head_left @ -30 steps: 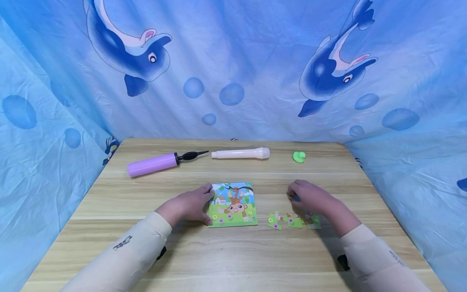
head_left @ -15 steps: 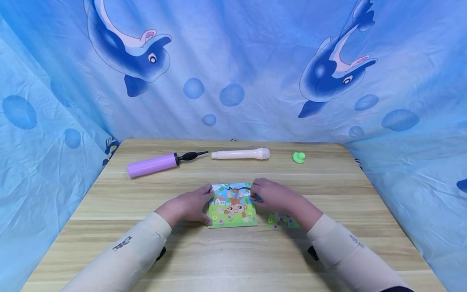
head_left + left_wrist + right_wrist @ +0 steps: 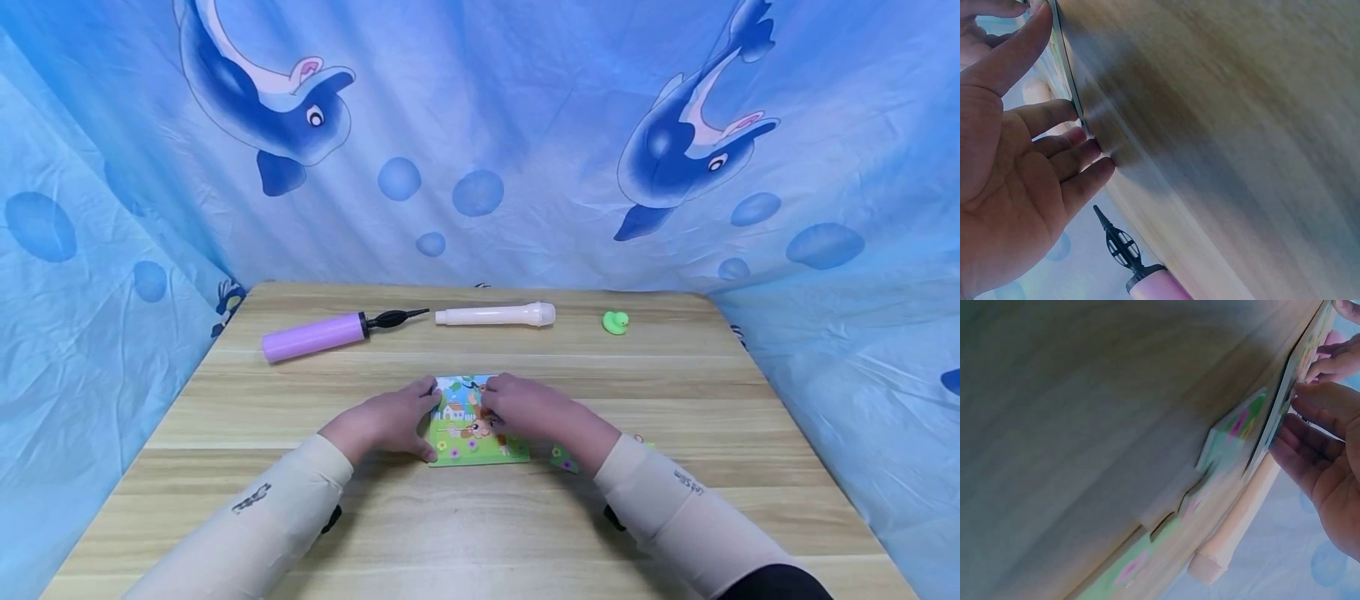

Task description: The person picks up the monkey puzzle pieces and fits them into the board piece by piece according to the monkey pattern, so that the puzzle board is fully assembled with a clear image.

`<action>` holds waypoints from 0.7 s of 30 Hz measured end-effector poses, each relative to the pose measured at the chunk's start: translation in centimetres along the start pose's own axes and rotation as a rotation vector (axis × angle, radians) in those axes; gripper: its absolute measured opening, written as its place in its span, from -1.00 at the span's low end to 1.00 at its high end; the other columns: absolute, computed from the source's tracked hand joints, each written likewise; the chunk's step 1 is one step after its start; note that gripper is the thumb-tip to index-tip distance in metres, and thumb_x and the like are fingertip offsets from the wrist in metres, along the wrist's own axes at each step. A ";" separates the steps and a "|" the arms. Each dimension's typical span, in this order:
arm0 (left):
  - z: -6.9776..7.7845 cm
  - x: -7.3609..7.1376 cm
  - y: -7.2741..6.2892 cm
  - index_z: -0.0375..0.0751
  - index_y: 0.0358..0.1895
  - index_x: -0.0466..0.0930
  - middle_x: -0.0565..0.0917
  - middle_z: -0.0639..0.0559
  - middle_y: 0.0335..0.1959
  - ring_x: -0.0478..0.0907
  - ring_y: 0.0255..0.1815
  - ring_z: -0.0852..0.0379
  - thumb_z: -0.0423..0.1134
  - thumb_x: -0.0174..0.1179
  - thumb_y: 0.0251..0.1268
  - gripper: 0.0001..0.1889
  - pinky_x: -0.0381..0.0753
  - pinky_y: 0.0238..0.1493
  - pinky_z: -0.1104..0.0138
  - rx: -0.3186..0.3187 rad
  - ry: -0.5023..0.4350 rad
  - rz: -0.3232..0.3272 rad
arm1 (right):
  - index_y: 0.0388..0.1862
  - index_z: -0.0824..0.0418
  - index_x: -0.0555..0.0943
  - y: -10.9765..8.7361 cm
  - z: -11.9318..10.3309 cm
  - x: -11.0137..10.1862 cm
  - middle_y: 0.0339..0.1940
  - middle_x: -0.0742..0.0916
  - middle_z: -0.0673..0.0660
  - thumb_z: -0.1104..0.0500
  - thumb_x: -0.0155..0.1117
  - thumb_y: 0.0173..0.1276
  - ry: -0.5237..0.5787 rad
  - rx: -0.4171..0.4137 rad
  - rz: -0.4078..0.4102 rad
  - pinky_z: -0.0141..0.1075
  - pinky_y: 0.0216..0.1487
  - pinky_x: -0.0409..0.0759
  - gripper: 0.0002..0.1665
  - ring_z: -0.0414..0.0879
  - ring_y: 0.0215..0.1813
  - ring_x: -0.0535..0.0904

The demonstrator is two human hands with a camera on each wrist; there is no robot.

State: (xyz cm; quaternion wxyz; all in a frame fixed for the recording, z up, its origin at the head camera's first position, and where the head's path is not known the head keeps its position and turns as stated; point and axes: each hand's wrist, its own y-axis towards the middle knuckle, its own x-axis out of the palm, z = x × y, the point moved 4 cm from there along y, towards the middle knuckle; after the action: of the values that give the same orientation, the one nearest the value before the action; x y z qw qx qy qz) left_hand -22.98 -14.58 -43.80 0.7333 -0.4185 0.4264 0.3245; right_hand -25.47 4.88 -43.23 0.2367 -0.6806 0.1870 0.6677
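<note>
A square monkey jigsaw puzzle (image 3: 468, 450) lies flat in the middle of the table. At its left edge rests my left hand (image 3: 386, 423), fingers spread, thumb near the lower corner; the left wrist view has the fingertips touching the rim. Over the puzzle's right half, my right hand (image 3: 528, 406) pinches a small puzzle piece, mostly hidden under the fingers. The right wrist view shows thumb and fingertips drawn together at the puzzle's surface. Just right of the puzzle lies a loose green puzzle piece (image 3: 564, 458); other pieces are largely covered by the right forearm.
Along the back of the wooden table (image 3: 450, 533) lie a purple hand pump (image 3: 315, 337) with a black nozzle, a pale pink toy microphone (image 3: 495, 315) and a green toy duck (image 3: 615, 322). A blue dolphin-print curtain (image 3: 525, 100) surrounds the table.
My right hand has travelled left from above the loose pieces, with a piece in its fingers, and is now over the puzzle. The left hand has stayed at the puzzle's left edge.
</note>
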 end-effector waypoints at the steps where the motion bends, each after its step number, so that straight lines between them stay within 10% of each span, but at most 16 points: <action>1: 0.0 0.0 0.0 -0.17 0.54 0.10 -0.08 -0.17 0.62 0.08 0.55 -0.20 0.21 0.41 0.03 0.06 0.23 0.47 -0.01 -0.002 0.002 -0.001 | -0.15 0.03 0.65 0.0 -0.1 0.0 -0.23 0.54 -0.08 0.01 0.31 0.38 -0.006 -0.009 0.004 -0.37 -0.13 0.54 -0.84 -0.20 -0.19 0.41; 21: 0.2 -0.1 -0.2 -0.21 0.54 0.11 -0.07 -0.18 0.61 0.08 0.55 -0.21 0.19 0.42 0.03 0.05 0.23 0.47 -0.02 -0.002 0.002 -0.005 | -0.06 -0.01 0.72 -0.7 -0.8 0.8 0.15 0.63 0.01 0.15 0.30 0.38 -0.054 -0.032 -0.005 -0.32 0.16 0.57 -0.81 -0.10 0.16 0.50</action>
State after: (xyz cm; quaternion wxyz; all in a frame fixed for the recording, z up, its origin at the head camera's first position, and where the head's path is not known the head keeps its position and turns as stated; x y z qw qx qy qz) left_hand -22.77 -14.48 -43.61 0.7331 -0.4207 0.4259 0.3228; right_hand -24.42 5.09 -44.02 0.2325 -0.6666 0.1680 0.6880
